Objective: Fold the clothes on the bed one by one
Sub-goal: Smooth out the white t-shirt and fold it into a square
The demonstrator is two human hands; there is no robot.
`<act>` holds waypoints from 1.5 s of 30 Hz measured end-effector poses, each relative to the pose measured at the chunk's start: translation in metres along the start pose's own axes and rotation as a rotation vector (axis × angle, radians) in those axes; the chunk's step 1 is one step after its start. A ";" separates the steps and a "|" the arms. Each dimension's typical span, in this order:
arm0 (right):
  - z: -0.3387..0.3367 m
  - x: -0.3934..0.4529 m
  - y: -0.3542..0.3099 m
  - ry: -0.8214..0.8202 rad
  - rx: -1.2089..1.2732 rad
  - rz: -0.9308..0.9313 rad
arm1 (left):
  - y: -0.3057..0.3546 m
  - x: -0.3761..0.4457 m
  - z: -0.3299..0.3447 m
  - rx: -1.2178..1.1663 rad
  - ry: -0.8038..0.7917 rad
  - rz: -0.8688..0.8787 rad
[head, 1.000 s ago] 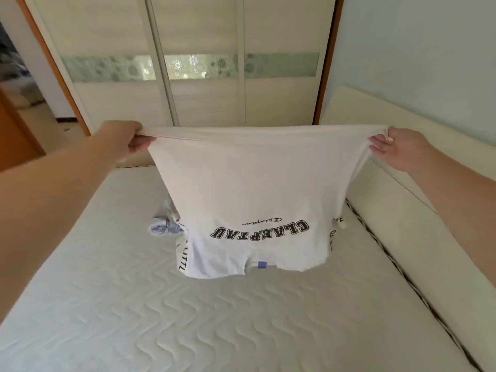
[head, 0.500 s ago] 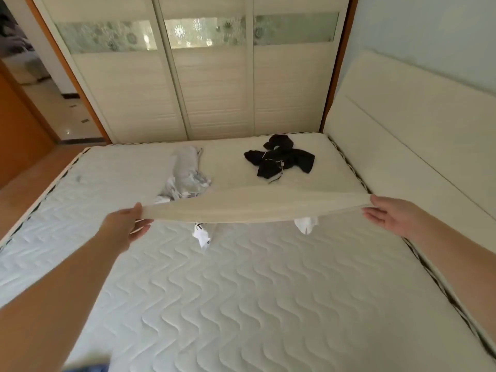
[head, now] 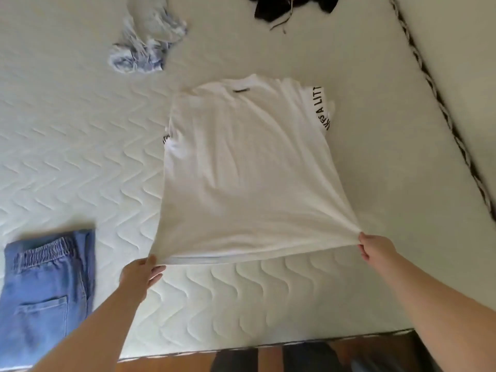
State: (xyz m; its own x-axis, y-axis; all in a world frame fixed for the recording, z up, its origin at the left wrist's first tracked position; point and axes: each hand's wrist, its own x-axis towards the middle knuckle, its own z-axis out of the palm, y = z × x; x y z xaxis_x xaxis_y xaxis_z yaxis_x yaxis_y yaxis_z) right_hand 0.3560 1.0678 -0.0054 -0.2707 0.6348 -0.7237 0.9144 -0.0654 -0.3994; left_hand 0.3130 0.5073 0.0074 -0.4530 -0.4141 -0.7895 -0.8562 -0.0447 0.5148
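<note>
Quilted white bed (head: pixel 80 162), white T-shirt (head: pixel 247 167) spread mid-mattress, collar far side.
Left hand (head: pixel 139 275) and right hand (head: pixel 375 251): each grip pinched on a hem corner, hem taut. Folded jeans (head: pixel 45 291) near left; pale garment (head: pixel 147 44) and black garment (head: pixel 281 6) far side.

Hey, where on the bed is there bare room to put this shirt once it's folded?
Bare mattress lies left of the white T-shirt, between the folded jeans and the crumpled grey-blue garment. Another strip runs right of the shirt to the bed's edge. The far end is crowded by that garment and the black clothing.
</note>
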 end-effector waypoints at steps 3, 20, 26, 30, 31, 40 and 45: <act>-0.009 0.011 0.055 0.027 -0.227 -0.095 | -0.050 0.008 -0.012 0.021 0.100 -0.047; -0.033 -0.010 0.187 -0.060 -0.584 -0.097 | -0.184 -0.021 -0.058 0.357 0.163 -0.097; -0.038 -0.018 0.212 -0.077 -0.634 -0.043 | -0.199 -0.036 -0.060 0.481 0.197 -0.094; -0.036 -0.018 0.213 -0.081 -0.676 -0.049 | -0.204 -0.037 -0.056 0.555 0.225 -0.084; -0.035 -0.017 0.212 -0.079 -0.675 -0.051 | -0.203 -0.038 -0.053 0.583 0.231 -0.077; -0.012 0.000 0.156 0.010 -0.491 -0.276 | -0.159 -0.051 0.020 0.772 0.281 0.316; 0.023 0.013 0.098 -0.002 -0.359 -0.384 | -0.108 -0.052 0.102 0.877 0.062 0.648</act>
State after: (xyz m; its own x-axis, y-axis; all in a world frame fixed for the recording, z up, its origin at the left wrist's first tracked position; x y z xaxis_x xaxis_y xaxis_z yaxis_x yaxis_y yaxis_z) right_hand 0.4351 1.0519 -0.0662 -0.6066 0.5595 -0.5647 0.7948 0.4395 -0.4184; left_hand 0.4036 0.6261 -0.0413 -0.8893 -0.1719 -0.4237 -0.3502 0.8519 0.3894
